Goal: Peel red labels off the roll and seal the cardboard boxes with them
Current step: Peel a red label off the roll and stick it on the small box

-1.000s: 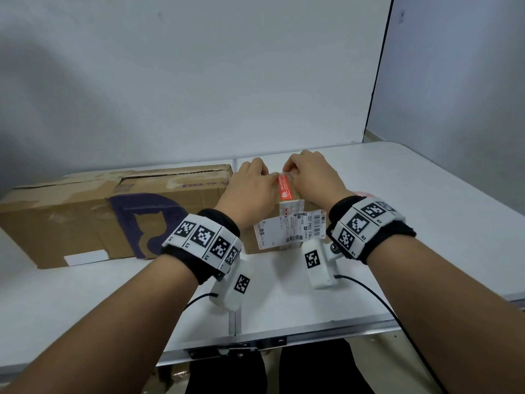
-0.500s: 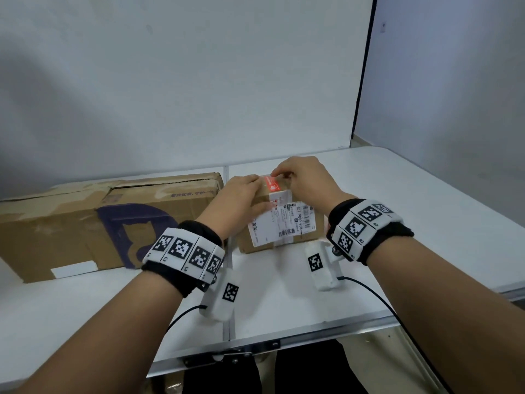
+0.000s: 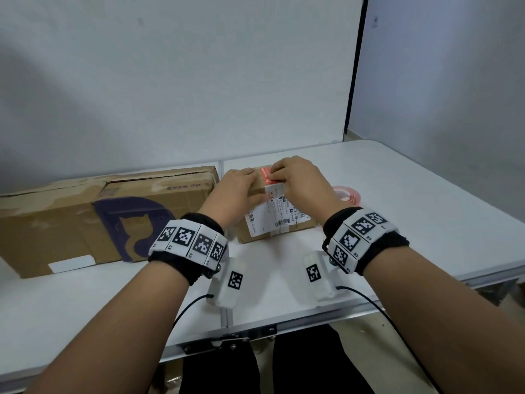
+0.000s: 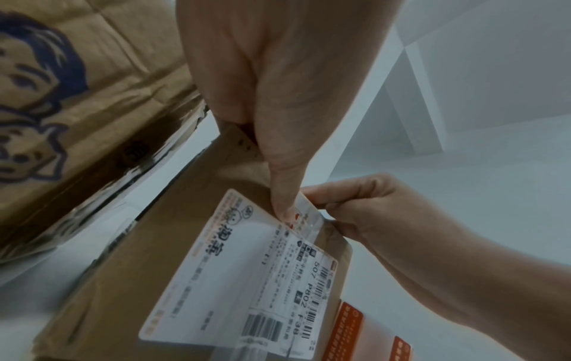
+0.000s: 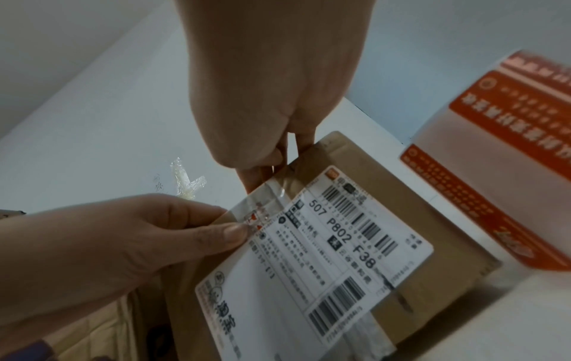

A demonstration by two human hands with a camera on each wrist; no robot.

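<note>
A small cardboard box (image 3: 284,226) with a white shipping label stands on the white table (image 3: 397,223). A red label (image 3: 265,177) lies on its top, and its pale strip (image 5: 267,197) folds over the edge onto the front. My left hand (image 3: 250,186) grips the box's top left edge, with its thumb (image 4: 284,205) pressing the strip on the front face. My right hand (image 3: 279,180) pinches the label against the top edge, fingers curled over it. The roll of red labels (image 3: 348,194) sits just right of the box, behind my right wrist.
A long, worn cardboard box (image 3: 99,220) with a blue print lies to the left, close to the small box. A crumpled scrap of clear tape (image 5: 185,180) lies on the table behind the small box. The table's front edge (image 3: 284,319) runs below my wrists.
The small box has turned a little under both hands. My right fingers have slid along the red label on top, and the roll now shows beside my right hand.
</note>
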